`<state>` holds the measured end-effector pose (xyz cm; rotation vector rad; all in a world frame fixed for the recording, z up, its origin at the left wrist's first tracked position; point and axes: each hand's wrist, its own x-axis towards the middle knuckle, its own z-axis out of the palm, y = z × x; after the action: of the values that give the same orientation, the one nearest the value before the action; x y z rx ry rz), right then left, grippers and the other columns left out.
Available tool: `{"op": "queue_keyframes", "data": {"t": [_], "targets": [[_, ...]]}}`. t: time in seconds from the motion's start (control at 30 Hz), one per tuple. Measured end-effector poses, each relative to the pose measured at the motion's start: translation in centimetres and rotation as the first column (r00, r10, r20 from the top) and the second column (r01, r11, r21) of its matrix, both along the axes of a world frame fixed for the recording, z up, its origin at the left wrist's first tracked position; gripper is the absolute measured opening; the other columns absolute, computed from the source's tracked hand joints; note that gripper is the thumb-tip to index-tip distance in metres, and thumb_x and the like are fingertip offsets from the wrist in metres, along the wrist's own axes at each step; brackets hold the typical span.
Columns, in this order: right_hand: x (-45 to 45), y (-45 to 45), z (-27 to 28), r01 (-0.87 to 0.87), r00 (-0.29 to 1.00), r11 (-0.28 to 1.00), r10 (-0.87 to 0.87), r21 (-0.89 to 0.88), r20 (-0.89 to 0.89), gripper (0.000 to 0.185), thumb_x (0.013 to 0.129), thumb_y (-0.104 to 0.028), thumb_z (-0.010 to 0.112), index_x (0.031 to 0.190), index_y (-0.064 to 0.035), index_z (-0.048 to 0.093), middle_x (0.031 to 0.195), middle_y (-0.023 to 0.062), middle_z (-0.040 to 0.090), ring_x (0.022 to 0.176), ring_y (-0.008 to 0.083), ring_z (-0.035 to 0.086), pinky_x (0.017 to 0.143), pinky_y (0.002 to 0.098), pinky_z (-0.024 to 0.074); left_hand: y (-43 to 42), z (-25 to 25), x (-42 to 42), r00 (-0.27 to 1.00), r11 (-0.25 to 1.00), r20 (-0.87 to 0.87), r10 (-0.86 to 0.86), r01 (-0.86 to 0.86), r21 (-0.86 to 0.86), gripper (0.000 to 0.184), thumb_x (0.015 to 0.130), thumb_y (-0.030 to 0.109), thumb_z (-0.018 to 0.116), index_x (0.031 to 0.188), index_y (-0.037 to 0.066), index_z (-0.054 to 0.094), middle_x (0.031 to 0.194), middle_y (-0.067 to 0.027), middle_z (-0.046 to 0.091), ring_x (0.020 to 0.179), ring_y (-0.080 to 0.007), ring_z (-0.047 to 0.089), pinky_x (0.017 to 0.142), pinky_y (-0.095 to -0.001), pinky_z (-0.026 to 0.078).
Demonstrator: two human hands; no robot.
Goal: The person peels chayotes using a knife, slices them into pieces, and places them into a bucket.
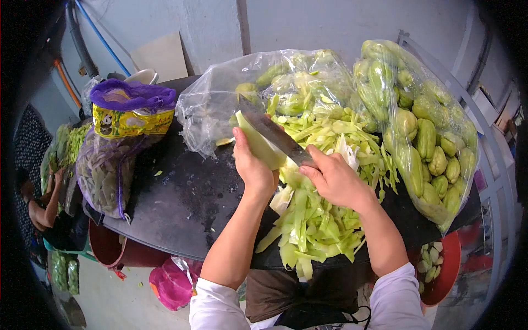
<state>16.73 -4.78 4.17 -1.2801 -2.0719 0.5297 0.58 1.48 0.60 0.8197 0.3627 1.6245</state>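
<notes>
My left hand (254, 165) is wrapped round a pale green, peeled chayote (257, 144), held up above the table. In my right hand (334, 179) is a wide-bladed knife (278, 132), its blade slanting up to the left and lying along the chayote's upper right side. Beneath and beyond both hands spreads a large heap of light green peelings (316, 220), some hanging over the table's near edge. The knife's handle is mostly hidden by my right fingers.
Clear plastic bags of green chayotes stand behind (297, 77) and right (429, 137) on the black table (176, 203). A purple net bag (104, 170) is at left. Below are a red bucket (448, 275), a dark red tub (132, 253) and a pink bag (170, 283). Another person (47, 212) sits far left.
</notes>
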Motion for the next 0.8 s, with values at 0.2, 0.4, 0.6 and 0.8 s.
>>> {"op": "queue_keyframes", "data": {"t": [0.2, 0.4, 0.6, 0.8], "targets": [[1.1, 0.4, -0.4, 0.034, 0.989, 0.999, -0.034, 0.0, -0.142, 0.029, 0.094, -0.015, 0.06, 0.109, 0.0076, 0.05, 0.065, 0.0188, 0.06, 0.054, 0.0257, 0.059, 0.053, 0.0384, 0.0449, -0.5, -0.1, 0.2, 0.999, 0.99, 0.036, 0.023, -0.018, -0.14, 0.056, 0.099, 0.055, 0.042, 0.123, 0.007, 0.053, 0.107, -0.0097, 0.063, 0.093, -0.0255, 0.064, 0.082, -0.0409, 0.053], [0.8, -0.2, -0.2, 0.063, 0.972, 0.979, -0.104, -0.192, -0.211, 0.027, 0.097, -0.023, 0.058, 0.098, 0.0038, 0.052, 0.066, 0.0192, 0.061, 0.061, 0.0312, 0.064, 0.057, 0.039, 0.0487, -0.5, 0.6, -0.2, 0.987, 0.988, 0.12, -0.103, 0.116, -0.102, 0.053, 0.099, 0.054, 0.043, 0.122, 0.008, 0.056, 0.108, -0.007, 0.063, 0.097, -0.0237, 0.063, 0.082, -0.0404, 0.053], [1.0, -0.6, -0.6, 0.006, 0.949, 0.97, -0.082, -0.244, -0.304, 0.036, 0.1, -0.034, 0.055, 0.092, 0.0009, 0.054, 0.06, 0.0083, 0.057, 0.052, 0.016, 0.059, 0.052, 0.0337, 0.0466, -1.1, 1.7, -0.3, 0.991, 0.97, 0.13, -0.008, 0.04, -0.239, 0.053, 0.095, 0.057, 0.049, 0.119, 0.011, 0.058, 0.107, -0.0046, 0.064, 0.096, -0.021, 0.063, 0.082, -0.0374, 0.052], [1.1, -0.6, -0.9, 0.02, 0.968, 0.982, -0.066, -0.189, -0.242, 0.036, 0.099, -0.033, 0.056, 0.09, 0.0013, 0.054, 0.058, 0.0114, 0.055, 0.051, 0.0217, 0.057, 0.051, 0.0366, 0.0431, -0.9, 1.0, -0.6, 0.986, 0.976, 0.155, -0.052, 0.083, -0.201, 0.051, 0.094, 0.058, 0.052, 0.117, 0.013, 0.059, 0.102, -0.0036, 0.064, 0.093, -0.0197, 0.063, 0.081, -0.0361, 0.053]]}}
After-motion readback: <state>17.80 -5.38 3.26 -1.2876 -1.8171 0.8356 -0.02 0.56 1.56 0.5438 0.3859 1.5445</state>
